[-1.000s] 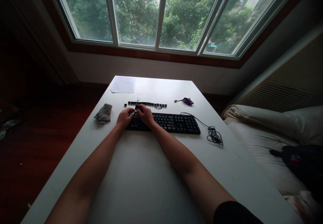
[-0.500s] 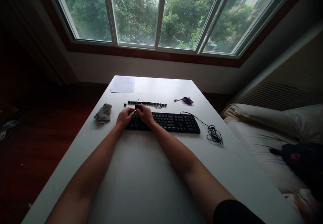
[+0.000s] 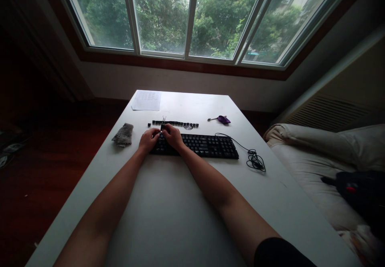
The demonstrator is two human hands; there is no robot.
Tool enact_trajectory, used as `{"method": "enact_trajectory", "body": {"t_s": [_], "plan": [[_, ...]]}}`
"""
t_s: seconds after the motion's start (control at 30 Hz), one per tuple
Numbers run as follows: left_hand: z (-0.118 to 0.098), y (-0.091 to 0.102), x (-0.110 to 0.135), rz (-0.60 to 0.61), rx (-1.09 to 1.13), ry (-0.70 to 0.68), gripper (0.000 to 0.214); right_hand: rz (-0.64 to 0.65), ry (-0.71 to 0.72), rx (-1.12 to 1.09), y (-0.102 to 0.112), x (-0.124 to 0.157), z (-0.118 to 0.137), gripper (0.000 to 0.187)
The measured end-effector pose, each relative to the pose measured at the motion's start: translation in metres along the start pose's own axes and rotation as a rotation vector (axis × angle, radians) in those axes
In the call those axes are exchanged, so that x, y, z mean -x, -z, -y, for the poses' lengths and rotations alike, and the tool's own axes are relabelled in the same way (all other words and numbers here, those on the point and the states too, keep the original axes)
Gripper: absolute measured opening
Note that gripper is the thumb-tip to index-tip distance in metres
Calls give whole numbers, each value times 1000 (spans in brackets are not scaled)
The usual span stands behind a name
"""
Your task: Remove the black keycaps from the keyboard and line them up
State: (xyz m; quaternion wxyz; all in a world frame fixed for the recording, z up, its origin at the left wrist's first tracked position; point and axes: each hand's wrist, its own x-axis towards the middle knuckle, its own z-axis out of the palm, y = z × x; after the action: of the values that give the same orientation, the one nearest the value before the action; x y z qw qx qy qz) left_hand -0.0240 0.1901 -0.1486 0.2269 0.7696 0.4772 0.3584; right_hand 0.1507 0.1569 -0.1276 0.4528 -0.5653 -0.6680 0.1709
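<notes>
Both my hands meet over the left end of a black keyboard (image 3: 207,145). Two thin metal wires rise from a dark block, a wire keycap puller (image 3: 163,121) with its prongs up, between my hands. My right hand (image 3: 173,136) has its fingers closed on the puller. Against it, my left hand (image 3: 148,140) is closed too, its thumb and fingertips pinched near a small pale spot; what it holds is too small to make out. Just behind the keyboard runs a row of loose black keycaps (image 3: 174,123), with one keycap (image 3: 149,125) apart at the left.
A grey cloth (image 3: 123,135) lies left of the keyboard. A round clear piece (image 3: 188,127) sits by the keycaps. Farther back are a purple item with a brush-like end (image 3: 224,119) and paper sheets (image 3: 146,100). The coiled cable (image 3: 255,162) lies right.
</notes>
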Motion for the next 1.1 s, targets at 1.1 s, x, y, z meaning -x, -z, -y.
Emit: {"method": "enact_trajectory", "body": {"t_s": [1.1], "plan": [[2,-2,0,-5,4,-3,27,-3,10,-21,0,0,1,17]]}}
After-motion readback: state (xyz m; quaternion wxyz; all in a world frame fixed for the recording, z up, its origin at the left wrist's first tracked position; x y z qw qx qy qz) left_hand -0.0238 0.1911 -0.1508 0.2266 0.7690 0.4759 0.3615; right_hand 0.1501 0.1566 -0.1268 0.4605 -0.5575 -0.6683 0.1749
